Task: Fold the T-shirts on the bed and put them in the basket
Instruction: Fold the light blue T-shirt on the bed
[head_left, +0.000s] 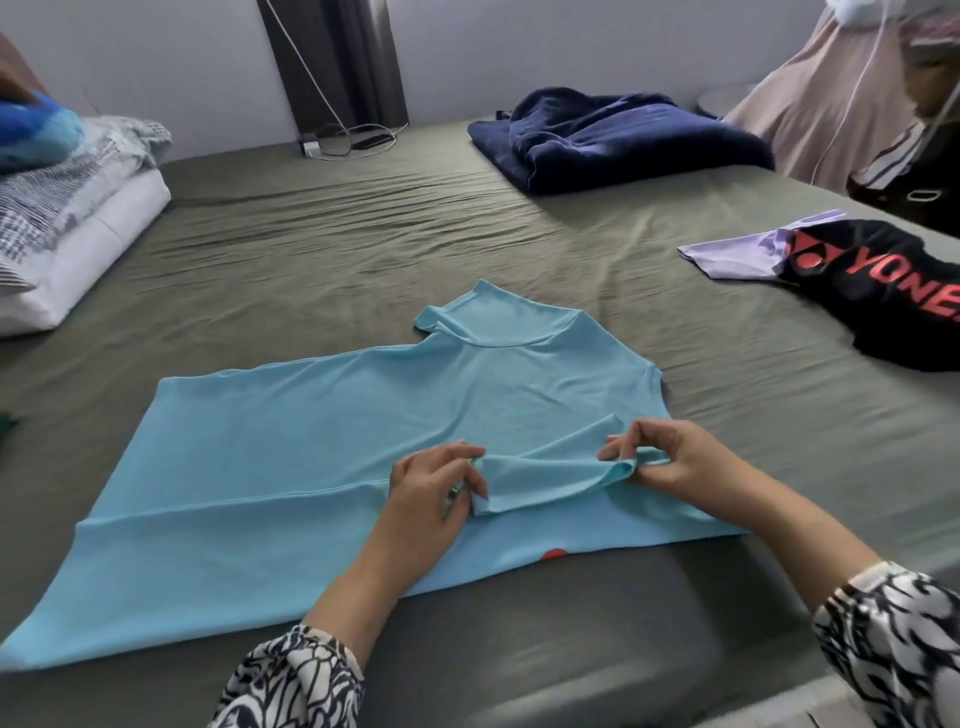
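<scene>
Head view: a light blue T-shirt (311, 447) lies spread on the green bed (363, 249) in the lower centre of the frame, collar toward the top. The left hand (436, 499) and right hand (670, 462), a little apart, each pinch one end of a sleeve fold at centre right. A black and lilac shirt (872, 280) lies at the right edge, a navy garment (618, 135) upper right, pillows (67, 223) at left.

Before us a light blue T-shirt (322, 447) spread flat on the bed (363, 249), sleeve folded inward, our black-and-lilac T-shirt (852, 280) crumpled far right
</scene>
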